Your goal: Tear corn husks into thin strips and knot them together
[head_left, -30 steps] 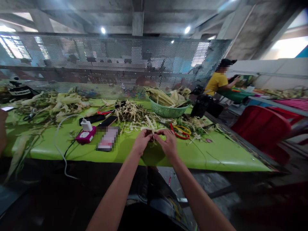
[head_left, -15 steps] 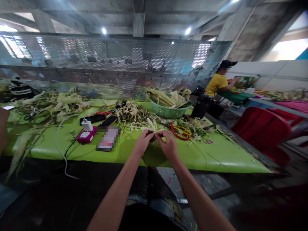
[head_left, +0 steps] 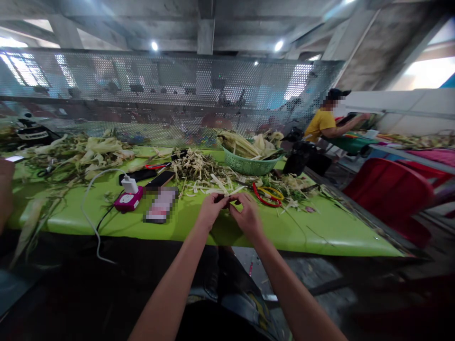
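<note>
My left hand and my right hand meet above the table's front part, thumbs and forefingers pinched close together. Both are closed on narrow pale corn husk strips, whose ends fan out beyond the fingertips. The part between the fingers is mostly hidden. Just past my hands lies a heap of small knotted husk pieces. To the right of my right hand are pliers with red handles, next to a yellow-handled tool.
A green basket of dried husks stands at the back. On the left are a phone, a dark phone, a purple power adapter with a white cable, and a husk pile. A co-worker sits at far right near red chairs.
My fingers have shifted slightly around the strips, and the right fingers sit a little more bent. The co-worker's arm reaches further forward. The table items stay put.
</note>
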Motion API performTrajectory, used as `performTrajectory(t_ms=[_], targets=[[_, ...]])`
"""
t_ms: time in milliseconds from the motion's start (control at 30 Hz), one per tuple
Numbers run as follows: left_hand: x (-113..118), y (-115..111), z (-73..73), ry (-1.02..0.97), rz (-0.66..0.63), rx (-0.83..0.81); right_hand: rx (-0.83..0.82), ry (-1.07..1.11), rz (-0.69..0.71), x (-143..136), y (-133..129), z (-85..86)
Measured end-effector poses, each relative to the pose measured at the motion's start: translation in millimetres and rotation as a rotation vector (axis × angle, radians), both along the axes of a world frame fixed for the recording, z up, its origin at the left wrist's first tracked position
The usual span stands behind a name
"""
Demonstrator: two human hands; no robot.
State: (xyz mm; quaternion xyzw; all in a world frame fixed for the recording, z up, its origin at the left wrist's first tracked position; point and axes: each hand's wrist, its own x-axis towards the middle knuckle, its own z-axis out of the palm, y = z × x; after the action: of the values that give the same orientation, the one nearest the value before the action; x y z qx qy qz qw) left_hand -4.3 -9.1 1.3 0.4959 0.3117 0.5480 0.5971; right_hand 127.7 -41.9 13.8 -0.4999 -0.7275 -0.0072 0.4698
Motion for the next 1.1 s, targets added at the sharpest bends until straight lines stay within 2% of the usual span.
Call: performTrajectory(t_ms=[400,700,767,900,1100], targets=[[-1,-3,5.9,0.019,0.076,-0.027,-0.094,0.021,-0.014,2,1,-3.2],[-3,-2,5.5,-0.127,0.134,-0.141,-0.158,0.101,0.017,5,2,-9.3],[-3,-2,4.7,-0.116,0.117,-0.156,-0.213,0.179,0.06,6,3,-8.3],[-3,-3,4.4,-0.024,-0.009,-0.114,-0.332,0.424,0.217,8,4,-1.7],[1,-6,4.7,0.067,-0.062,-0.086,-0.334,0.74,0.209,12,5,-0.4]])
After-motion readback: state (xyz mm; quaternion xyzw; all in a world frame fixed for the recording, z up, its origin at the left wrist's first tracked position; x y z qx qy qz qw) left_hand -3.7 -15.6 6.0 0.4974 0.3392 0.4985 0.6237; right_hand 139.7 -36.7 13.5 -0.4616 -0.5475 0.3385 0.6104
